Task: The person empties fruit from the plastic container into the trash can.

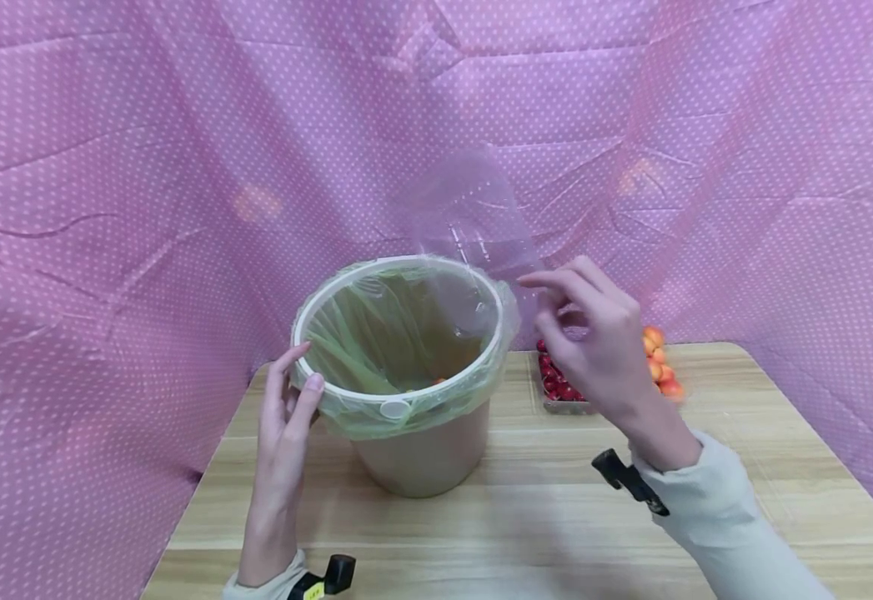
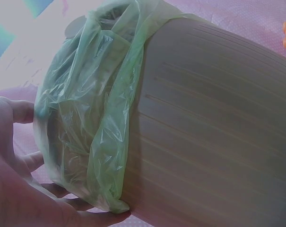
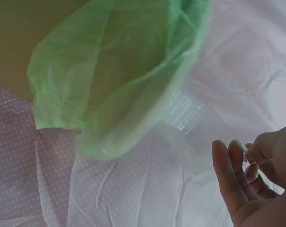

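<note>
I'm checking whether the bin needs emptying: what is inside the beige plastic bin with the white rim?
A translucent green plastic liner bag lines the beige plastic bin, folded over its white rim. A small orange speck shows near the bottom; the liner's folds hide the rest.

Green bag and clear container
Green bag (image 3: 119, 75) fills upper left; right hand (image 3: 254, 182), lower right, pinches clear plastic container (image 3: 190, 123).
</note>
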The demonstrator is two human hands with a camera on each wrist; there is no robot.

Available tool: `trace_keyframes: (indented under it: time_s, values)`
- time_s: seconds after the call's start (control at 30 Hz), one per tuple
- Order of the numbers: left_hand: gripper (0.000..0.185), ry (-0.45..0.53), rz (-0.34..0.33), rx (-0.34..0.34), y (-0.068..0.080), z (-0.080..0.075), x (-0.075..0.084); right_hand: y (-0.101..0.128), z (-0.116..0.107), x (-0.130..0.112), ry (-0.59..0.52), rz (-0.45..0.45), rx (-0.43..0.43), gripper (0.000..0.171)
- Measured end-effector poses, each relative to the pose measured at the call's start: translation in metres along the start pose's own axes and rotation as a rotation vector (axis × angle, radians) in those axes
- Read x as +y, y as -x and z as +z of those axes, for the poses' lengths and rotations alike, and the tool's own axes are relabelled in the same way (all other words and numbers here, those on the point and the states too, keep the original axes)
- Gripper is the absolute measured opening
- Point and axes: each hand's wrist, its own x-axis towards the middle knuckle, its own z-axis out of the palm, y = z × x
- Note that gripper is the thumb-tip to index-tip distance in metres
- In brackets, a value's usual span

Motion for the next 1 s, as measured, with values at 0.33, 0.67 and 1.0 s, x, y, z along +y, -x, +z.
trace_keyframes:
  time_s: [0.33, 0.67, 1.0]
  values:
    - [0.045, -0.003, 0.005, -0.007, -0.001, -0.001, -0.001, 0.028, -0.038, -0.005, -0.323, 0.165, 0.103, 0.031]
    - [0.045, 0.015, 0.015, -0.008, -0.002, -0.001, -0.002, 0.068, -0.062, -0.002, -0.496, 0.285, 0.134, 0.023]
    - [0.045, 0.01, 0.013, -0.01, -0.002, 0.0, -0.002, 0.105, -0.075, 0.005, -0.54, 0.321, 0.095, 0.028]
